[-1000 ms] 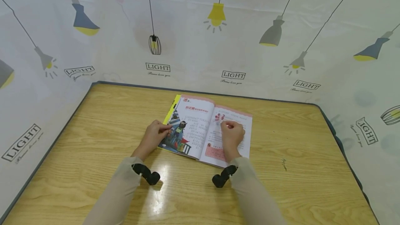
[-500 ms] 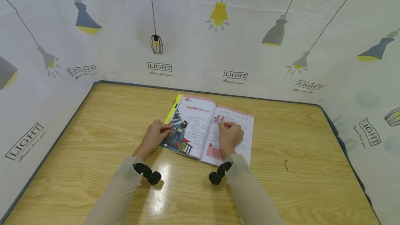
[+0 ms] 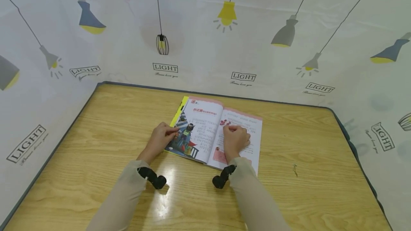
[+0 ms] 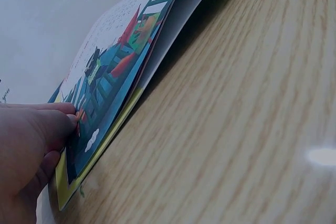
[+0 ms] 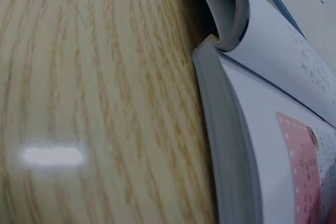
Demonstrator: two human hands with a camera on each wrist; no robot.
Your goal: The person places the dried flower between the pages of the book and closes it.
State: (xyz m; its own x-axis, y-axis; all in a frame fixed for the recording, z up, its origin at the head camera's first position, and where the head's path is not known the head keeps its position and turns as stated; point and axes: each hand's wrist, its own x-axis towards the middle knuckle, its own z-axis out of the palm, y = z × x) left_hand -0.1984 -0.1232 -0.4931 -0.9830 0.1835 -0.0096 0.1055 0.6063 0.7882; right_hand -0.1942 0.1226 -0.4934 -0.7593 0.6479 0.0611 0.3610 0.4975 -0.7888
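An open book point(image 3: 201, 131) lies on the table, with a colourful picture on its left page and a pink box low on its right page point(image 5: 273, 166). My left hand point(image 3: 160, 137) pinches the book's left edge. In the left wrist view, the fingers point(image 4: 58, 121) lie over the picture page, and that side of the book slopes up off the table. My right hand point(image 3: 236, 140) rests on the right page near the spine, its fingers curled and nothing seen in them. In the right wrist view, only a sliver of it shows at the lower right corner.
The wooden table point(image 3: 106, 124) has a dark edge and is enclosed by a white curtain point(image 3: 199, 38) printed with lamps. A black wrist camera point(image 3: 156, 180) sits on the left cuff, and another black wrist camera point(image 3: 222, 177) on the right.
My right hand has slid a little left across the right page, towards the spine. My left hand keeps its hold on the book's left edge.
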